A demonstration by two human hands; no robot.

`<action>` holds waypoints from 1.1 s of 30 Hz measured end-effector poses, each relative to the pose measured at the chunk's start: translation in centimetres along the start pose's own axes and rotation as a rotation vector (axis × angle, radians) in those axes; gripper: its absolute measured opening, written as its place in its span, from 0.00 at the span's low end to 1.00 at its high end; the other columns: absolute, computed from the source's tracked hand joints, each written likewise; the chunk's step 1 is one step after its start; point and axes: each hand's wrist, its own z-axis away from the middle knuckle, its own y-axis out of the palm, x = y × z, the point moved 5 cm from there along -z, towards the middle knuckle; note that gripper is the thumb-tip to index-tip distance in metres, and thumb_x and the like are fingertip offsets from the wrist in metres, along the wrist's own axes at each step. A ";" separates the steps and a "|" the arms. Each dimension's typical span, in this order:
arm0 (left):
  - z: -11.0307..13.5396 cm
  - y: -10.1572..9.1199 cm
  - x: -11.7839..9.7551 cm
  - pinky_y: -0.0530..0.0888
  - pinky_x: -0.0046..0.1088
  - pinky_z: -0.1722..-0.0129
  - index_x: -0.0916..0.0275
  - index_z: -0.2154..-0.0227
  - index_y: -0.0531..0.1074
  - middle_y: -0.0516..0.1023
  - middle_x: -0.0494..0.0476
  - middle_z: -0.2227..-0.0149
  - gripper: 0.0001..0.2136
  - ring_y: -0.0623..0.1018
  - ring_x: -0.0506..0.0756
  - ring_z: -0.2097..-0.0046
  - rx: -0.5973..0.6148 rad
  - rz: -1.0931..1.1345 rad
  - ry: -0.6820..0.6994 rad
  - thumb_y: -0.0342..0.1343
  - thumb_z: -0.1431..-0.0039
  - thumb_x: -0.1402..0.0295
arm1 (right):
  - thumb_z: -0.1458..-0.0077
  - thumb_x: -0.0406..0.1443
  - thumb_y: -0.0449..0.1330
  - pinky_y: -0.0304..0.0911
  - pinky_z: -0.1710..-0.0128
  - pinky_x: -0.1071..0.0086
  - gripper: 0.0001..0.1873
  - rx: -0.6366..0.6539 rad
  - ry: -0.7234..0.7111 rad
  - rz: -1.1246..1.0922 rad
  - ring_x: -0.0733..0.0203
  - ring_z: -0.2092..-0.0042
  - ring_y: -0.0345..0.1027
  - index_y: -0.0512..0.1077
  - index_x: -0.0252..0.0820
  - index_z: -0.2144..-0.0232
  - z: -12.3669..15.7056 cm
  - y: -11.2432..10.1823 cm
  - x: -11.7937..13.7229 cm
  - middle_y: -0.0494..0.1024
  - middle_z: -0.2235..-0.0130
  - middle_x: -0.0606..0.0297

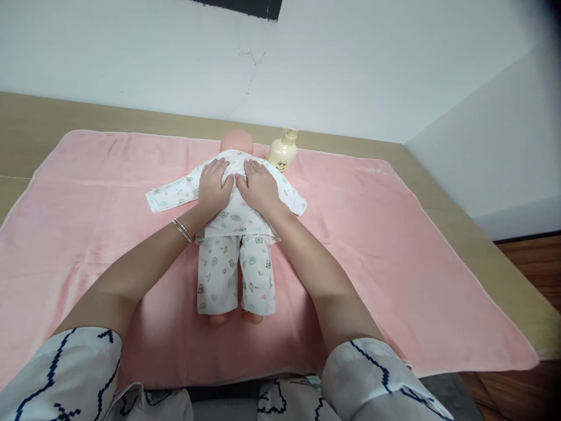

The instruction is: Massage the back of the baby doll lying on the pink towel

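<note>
A baby doll (237, 142) in a white printed top (236, 219) and matching trousers (218, 275) lies stretched out, its head toward the wall. Only the smooth back of the head shows, so it seems to lie face down. My left hand (214, 186) rests flat on the left side of its upper back, thumb apart from the fingers. On the right side my right hand (258, 186) lies flat in the same way, the two thumbs close together. Neither hand grips anything. Just beyond my right hand stands a cream pump bottle (283, 151).
A pink blanket (372, 251) with a pale edge covers most of the wooden table (495, 275). Behind it rises a white wall (350, 64) with a crack. Brown wooden floor (534, 263) shows past the table's right edge.
</note>
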 end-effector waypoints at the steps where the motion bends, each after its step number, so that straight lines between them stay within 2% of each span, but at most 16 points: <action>1: 0.0 0.0 0.0 0.60 0.49 0.33 0.64 0.46 0.69 0.70 0.63 0.40 0.20 0.65 0.62 0.35 0.001 -0.003 0.001 0.44 0.35 0.59 | 0.33 0.41 0.48 0.50 0.33 0.57 0.28 0.002 0.003 -0.002 0.45 0.35 0.56 0.62 0.23 0.39 0.0 0.0 0.0 0.66 0.39 0.45; 5: 0.1 -0.1 -0.2 0.61 0.50 0.33 0.64 0.47 0.70 0.70 0.64 0.41 0.20 0.66 0.63 0.36 -0.008 -0.025 0.019 0.43 0.34 0.60 | 0.33 0.41 0.48 0.50 0.33 0.58 0.28 0.009 0.002 0.011 0.46 0.35 0.56 0.61 0.23 0.39 0.1 -0.1 0.2 0.65 0.38 0.45; 7: 0.4 -0.4 -0.7 0.63 0.48 0.35 0.66 0.49 0.71 0.72 0.64 0.42 0.19 0.68 0.62 0.38 -0.030 -0.068 0.059 0.42 0.34 0.62 | 0.33 0.40 0.48 0.53 0.35 0.58 0.27 0.000 0.018 0.031 0.46 0.36 0.58 0.63 0.23 0.41 0.4 -0.4 0.7 0.67 0.40 0.45; 12: 1.2 -1.1 -2.0 0.72 0.46 0.44 0.65 0.59 0.76 0.79 0.64 0.52 0.18 0.76 0.62 0.48 -0.100 -0.215 0.138 0.41 0.34 0.64 | 0.33 0.38 0.45 0.66 0.50 0.58 0.21 -0.011 0.076 0.142 0.43 0.47 0.69 0.72 0.27 0.54 1.6 -1.9 2.4 0.76 0.52 0.44; 14: 1.3 -1.2 -1.9 0.72 0.46 0.44 0.66 0.57 0.75 0.78 0.65 0.51 0.18 0.75 0.63 0.48 -0.107 -0.235 0.105 0.43 0.34 0.63 | 0.33 0.39 0.45 0.68 0.56 0.58 0.20 0.032 0.101 0.141 0.44 0.53 0.73 0.74 0.32 0.59 1.6 -2.3 2.3 0.78 0.56 0.48; 16: 1.1 -1.0 -1.5 0.69 0.48 0.41 0.67 0.52 0.73 0.76 0.67 0.47 0.19 0.73 0.64 0.43 -0.095 -0.227 0.064 0.44 0.35 0.61 | 0.33 0.42 0.44 0.68 0.59 0.58 0.22 0.069 0.128 0.099 0.45 0.58 0.74 0.75 0.37 0.62 1.1 -2.4 1.3 0.79 0.59 0.52; 18: 0.7 -0.5 -1.1 0.64 0.52 0.37 0.68 0.46 0.69 0.70 0.68 0.41 0.22 0.68 0.66 0.38 -0.042 -0.206 0.047 0.42 0.34 0.60 | 0.32 0.43 0.44 0.68 0.56 0.57 0.22 0.066 0.096 0.046 0.45 0.55 0.73 0.74 0.37 0.60 0.3 -2.2 0.2 0.79 0.56 0.53; 21: 0.1 0.2 -1.0 0.57 0.57 0.34 0.66 0.40 0.63 0.63 0.67 0.36 0.24 0.60 0.67 0.33 0.079 -0.181 0.089 0.38 0.32 0.59 | 0.33 0.41 0.46 0.61 0.42 0.56 0.22 0.062 -0.014 -0.035 0.45 0.41 0.63 0.69 0.32 0.47 -0.8 -1.3 -1.0 0.71 0.43 0.50; 23: -0.1 0.2 -1.2 0.56 0.56 0.33 0.66 0.40 0.63 0.63 0.67 0.36 0.24 0.61 0.65 0.33 0.115 -0.182 0.158 0.37 0.32 0.60 | 0.33 0.39 0.47 0.53 0.36 0.57 0.24 0.079 -0.060 -0.061 0.47 0.35 0.56 0.63 0.29 0.41 -1.1 -0.7 -1.2 0.65 0.38 0.49; 24: -0.1 0.1 -1.4 0.58 0.53 0.33 0.66 0.42 0.65 0.65 0.67 0.37 0.23 0.63 0.64 0.34 0.111 -0.187 0.199 0.37 0.32 0.61 | 0.33 0.38 0.47 0.53 0.35 0.58 0.24 0.078 -0.071 -0.060 0.48 0.35 0.55 0.63 0.28 0.41 -1.1 -0.6 -1.1 0.64 0.37 0.49; 26: 0.1 -0.2 -1.9 0.62 0.47 0.34 0.67 0.46 0.69 0.71 0.65 0.42 0.21 0.68 0.61 0.38 0.071 -0.201 0.275 0.38 0.32 0.64 | 0.35 0.35 0.46 0.57 0.39 0.59 0.21 0.044 -0.068 -0.025 0.48 0.39 0.62 0.69 0.29 0.46 -0.6 -1.0 -0.2 0.70 0.42 0.49; 28: 0.4 -0.6 -2.2 0.67 0.43 0.37 0.67 0.52 0.73 0.76 0.63 0.47 0.19 0.72 0.59 0.42 0.011 -0.213 0.306 0.39 0.33 0.66 | 0.36 0.34 0.46 0.65 0.46 0.59 0.18 0.001 -0.033 0.047 0.47 0.48 0.70 0.74 0.32 0.57 0.2 -1.7 1.0 0.77 0.52 0.50; 31: 0.8 -0.9 -2.1 0.71 0.41 0.41 0.65 0.56 0.76 0.79 0.61 0.50 0.18 0.75 0.59 0.45 -0.059 -0.208 0.241 0.41 0.34 0.65 | 0.37 0.35 0.46 0.68 0.55 0.58 0.19 -0.018 0.026 0.133 0.46 0.57 0.73 0.76 0.33 0.66 1.1 -2.4 2.3 0.79 0.62 0.51; 33: 0.8 -0.8 -1.7 0.70 0.43 0.40 0.66 0.54 0.75 0.77 0.63 0.48 0.17 0.73 0.60 0.44 -0.068 -0.193 0.160 0.43 0.35 0.64 | 0.35 0.37 0.46 0.68 0.52 0.57 0.20 -0.007 0.052 0.109 0.45 0.54 0.73 0.76 0.32 0.63 1.0 -2.3 2.1 0.79 0.58 0.50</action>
